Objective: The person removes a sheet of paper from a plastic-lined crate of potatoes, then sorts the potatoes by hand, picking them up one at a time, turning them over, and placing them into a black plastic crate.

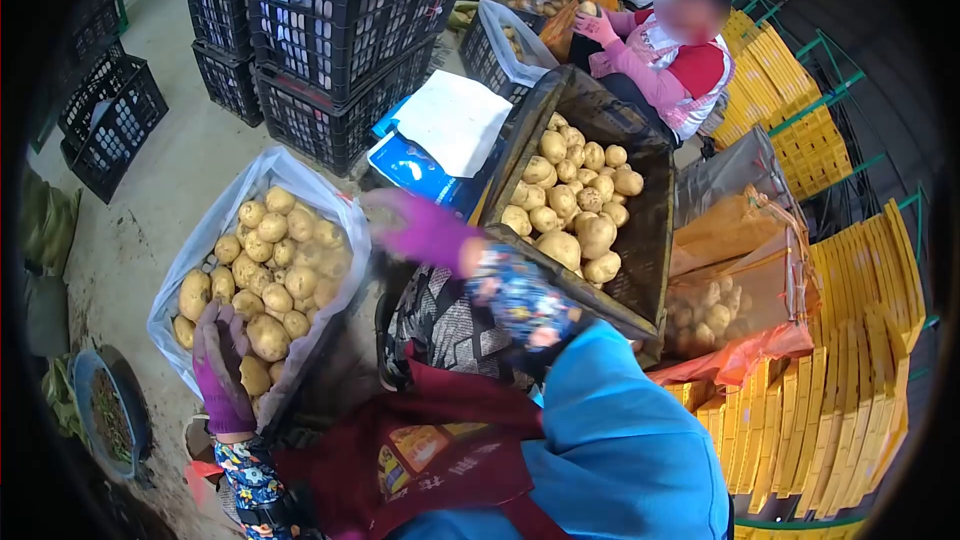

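Observation:
A lined crate (355,240) full of potatoes (268,335) stands at the left, its pale plastic liner folded over the rim. My left hand (222,365), in a purple glove, rests on the potatoes at the crate's near left side, fingers bent over them; whether it grips one is hidden. Smeared by motion, my right hand (425,230) is in the air between this crate and a dark tub (640,280) holding more potatoes (575,195). What the right hand holds, if anything, cannot be made out.
Stacked black crates (325,35) rise at the top. White paper (453,123) lies on a blue box (410,165). A seated co-worker (665,60) holds a potato beyond the tub. Mesh sacks (740,280) and yellow crates (850,340) are at the right, a blue basin (108,410) lower left.

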Tool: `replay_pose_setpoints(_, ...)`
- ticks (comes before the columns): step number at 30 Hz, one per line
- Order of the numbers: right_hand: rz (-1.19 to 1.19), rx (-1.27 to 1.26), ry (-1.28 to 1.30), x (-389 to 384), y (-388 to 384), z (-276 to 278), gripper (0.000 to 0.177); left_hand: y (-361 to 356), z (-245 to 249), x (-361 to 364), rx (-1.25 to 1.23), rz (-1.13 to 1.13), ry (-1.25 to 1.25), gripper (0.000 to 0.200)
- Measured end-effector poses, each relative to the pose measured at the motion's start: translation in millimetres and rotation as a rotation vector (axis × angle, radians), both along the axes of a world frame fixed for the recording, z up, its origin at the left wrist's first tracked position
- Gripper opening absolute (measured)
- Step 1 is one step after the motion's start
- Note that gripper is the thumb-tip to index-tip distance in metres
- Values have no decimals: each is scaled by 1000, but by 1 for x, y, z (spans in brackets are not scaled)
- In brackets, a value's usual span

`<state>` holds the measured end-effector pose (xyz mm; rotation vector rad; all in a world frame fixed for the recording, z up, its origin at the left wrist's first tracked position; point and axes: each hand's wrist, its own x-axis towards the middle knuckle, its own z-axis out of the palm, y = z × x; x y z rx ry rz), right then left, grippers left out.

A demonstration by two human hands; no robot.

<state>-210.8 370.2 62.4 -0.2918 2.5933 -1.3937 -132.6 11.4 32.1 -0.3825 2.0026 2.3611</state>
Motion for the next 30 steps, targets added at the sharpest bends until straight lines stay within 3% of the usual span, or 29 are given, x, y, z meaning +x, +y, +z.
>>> replay_pose_setpoints(2,329,257,64,-38,-80,-65,56,-11,-8,-5,-20,19,19,55)
replay_pose_setpoints(4,367,642,-49,-43,-140,-97,51,-8,2,-9,-41,70,-19,55)
replay_pose_setpoints(5,261,721,3,-49,-156,-169,50,-11,1,-9,-60,74,-4,55)
replay_pose_setpoints(7,209,727,56,-49,-160,-202,52,-10,6,-6,-44,116,-1,53)
replay_pose_setpoints(8,291,849,-51,-57,-175,-217,29,-14,7,-11,-11,125,-58,52)
replay_pose_setpoints(10,231,877,106,-49,-177,-200,25,-10,18,-11,-58,132,-18,42)
replay_pose_setpoints(12,240,792,282,-44,-169,-202,23,-15,6,-7,-77,151,62,39)
replay_pose_setpoints(13,241,690,313,-49,-164,-238,38,-14,7,-8,-15,159,21,41)
replay_pose_setpoints(14,278,778,296,-37,-166,-195,70,-7,14,-8,79,222,-40,41)
replay_pose_setpoints(15,235,682,400,-35,-159,-204,78,-10,13,-5,29,157,15,47)
replay_pose_setpoints(16,294,613,175,-44,-158,-180,83,-10,18,-5,1,135,-1,49)
replay_pose_setpoints(18,125,276,-39,-48,-154,-159,73,-10,10,-7,5,138,-44,51)
replay_pose_setpoints(20,176,-136,-3,-55,-156,-140,71,-10,5,-8,84,143,-147,51)
replay_pose_setpoints(23,313,-278,93,-40,-174,-69,53,3,11,-3,169,96,-200,50)
replay_pose_setpoints(26,351,-77,57,-17,-189,-29,37,9,15,4,137,-2,-39,49)
replay_pose_setpoints(27,292,-157,357,-13,-189,-42,25,1,-17,0,144,-24,0,50)
replay_pose_setpoints(30,224,-264,-103,-47,-182,-79,29,-3,10,0,357,53,-5,45)
